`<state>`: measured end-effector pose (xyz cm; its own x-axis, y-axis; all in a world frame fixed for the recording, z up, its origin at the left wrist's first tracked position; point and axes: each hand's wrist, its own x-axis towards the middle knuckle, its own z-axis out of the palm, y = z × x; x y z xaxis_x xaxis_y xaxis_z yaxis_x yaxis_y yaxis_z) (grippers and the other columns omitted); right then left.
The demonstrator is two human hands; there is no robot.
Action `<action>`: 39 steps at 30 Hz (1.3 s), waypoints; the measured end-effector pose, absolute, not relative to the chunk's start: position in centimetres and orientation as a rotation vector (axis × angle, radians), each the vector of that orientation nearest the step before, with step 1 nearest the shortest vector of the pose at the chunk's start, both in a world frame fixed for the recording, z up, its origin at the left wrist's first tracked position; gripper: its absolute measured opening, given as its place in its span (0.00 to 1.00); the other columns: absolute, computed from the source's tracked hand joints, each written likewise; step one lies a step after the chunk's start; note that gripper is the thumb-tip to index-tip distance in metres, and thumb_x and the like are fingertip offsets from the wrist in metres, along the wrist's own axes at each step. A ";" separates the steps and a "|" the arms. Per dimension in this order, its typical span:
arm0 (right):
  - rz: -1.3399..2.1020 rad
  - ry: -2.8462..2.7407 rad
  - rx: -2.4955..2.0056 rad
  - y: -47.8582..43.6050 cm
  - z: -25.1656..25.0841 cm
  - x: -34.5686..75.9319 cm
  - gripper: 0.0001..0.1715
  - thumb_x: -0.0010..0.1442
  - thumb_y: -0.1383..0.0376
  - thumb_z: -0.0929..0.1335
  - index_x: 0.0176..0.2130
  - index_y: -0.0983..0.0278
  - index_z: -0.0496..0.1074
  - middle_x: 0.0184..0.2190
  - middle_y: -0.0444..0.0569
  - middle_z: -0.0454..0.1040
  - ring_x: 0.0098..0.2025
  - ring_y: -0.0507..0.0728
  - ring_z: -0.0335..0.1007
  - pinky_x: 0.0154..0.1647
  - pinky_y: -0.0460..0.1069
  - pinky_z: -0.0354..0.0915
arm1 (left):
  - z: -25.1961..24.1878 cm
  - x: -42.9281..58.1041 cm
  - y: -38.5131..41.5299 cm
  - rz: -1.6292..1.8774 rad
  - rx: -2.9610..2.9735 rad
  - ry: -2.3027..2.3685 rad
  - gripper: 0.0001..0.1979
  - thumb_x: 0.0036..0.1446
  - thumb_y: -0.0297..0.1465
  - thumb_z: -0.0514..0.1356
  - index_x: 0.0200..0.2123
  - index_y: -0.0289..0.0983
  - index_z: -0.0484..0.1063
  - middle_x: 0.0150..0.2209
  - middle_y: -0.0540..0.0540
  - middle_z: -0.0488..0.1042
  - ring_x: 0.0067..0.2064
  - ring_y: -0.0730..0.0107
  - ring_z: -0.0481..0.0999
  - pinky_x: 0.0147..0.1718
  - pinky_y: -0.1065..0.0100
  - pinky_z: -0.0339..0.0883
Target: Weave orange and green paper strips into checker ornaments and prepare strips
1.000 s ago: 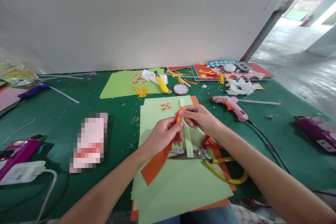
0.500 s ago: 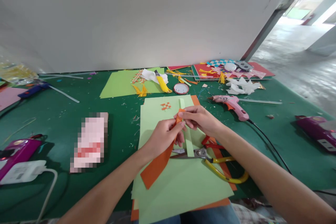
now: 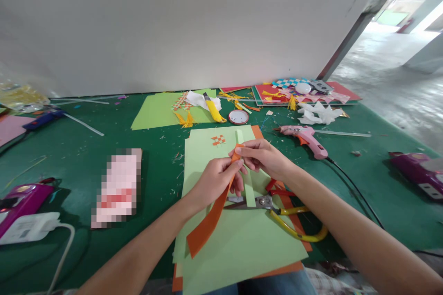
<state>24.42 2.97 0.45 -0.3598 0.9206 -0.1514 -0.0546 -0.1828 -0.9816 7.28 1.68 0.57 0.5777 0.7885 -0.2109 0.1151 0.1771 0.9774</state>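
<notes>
An orange paper strip point(image 3: 211, 219) is pinched between both hands above a stack of pale green paper sheets point(image 3: 221, 258). My left hand point(image 3: 219, 177) grips it partway along, and its wide lower end hangs toward me. My right hand point(image 3: 259, 154) holds the upper tip between thumb and fingers. Beneath the hands lie scissors point(image 3: 265, 201) with yellow and red handles. A pale green paper strip point(image 3: 249, 189) rests across their blades, partly hidden by the right hand. Near the top of the sheets sits a small orange-and-white woven paper piece point(image 3: 218, 139).
To the right lies a pink glue gun point(image 3: 304, 137) with its cord trailing forward. A yellow utility knife point(image 3: 213, 108), yellow tassels point(image 3: 187, 120) and a round lid point(image 3: 238, 116) are behind the sheets. Purple power strips point(image 3: 26, 203) stand at the left, with a white charger point(image 3: 31, 227).
The orange strip's loose lower end has swung slightly downward and bends more. Both hands keep almost the same place and grip.
</notes>
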 end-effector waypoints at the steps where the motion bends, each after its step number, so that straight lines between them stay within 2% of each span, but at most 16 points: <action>1: 1.647 -1.314 -1.076 3.0 0.5 24.4 0.15 0.57 0.57 0.70 0.31 0.67 0.78 0.12 0.38 0.61 0.16 0.45 0.53 0.16 0.43 0.48 | 0.6 7.3 1.7 0.570 1.325 0.865 0.16 0.63 0.40 0.53 0.30 0.34 0.69 0.19 0.51 0.72 0.19 0.75 0.71 0.21 0.74 0.64; 14: 1.674 -1.293 -1.080 2.9 0.8 24.3 0.16 0.57 0.57 0.69 0.33 0.68 0.78 0.12 0.38 0.61 0.16 0.45 0.55 0.16 0.43 0.48 | 0.8 7.3 1.6 0.565 1.296 0.843 0.15 0.63 0.39 0.53 0.31 0.34 0.69 0.18 0.50 0.72 0.19 0.74 0.71 0.21 0.73 0.65; 22: 1.599 -1.311 -1.091 2.9 0.5 24.2 0.16 0.56 0.56 0.69 0.29 0.67 0.76 0.11 0.38 0.60 0.15 0.45 0.52 0.16 0.44 0.47 | 0.8 7.3 1.6 0.551 1.301 0.851 0.16 0.63 0.40 0.52 0.32 0.34 0.68 0.19 0.49 0.72 0.20 0.72 0.72 0.22 0.72 0.65; 29: 1.574 -1.305 -1.103 2.8 0.5 24.0 0.17 0.56 0.56 0.69 0.27 0.68 0.75 0.10 0.38 0.61 0.14 0.44 0.49 0.16 0.45 0.45 | 0.9 7.3 1.6 0.544 1.301 0.849 0.16 0.63 0.41 0.52 0.31 0.34 0.68 0.18 0.50 0.72 0.20 0.72 0.72 0.22 0.72 0.65; 39: 1.557 -1.277 -1.110 2.7 0.4 23.8 0.15 0.55 0.57 0.69 0.27 0.67 0.74 0.08 0.35 0.57 0.13 0.45 0.49 0.18 0.46 0.45 | 0.8 7.3 1.8 0.538 1.297 0.843 0.17 0.64 0.41 0.51 0.32 0.33 0.69 0.19 0.49 0.72 0.19 0.73 0.71 0.22 0.72 0.65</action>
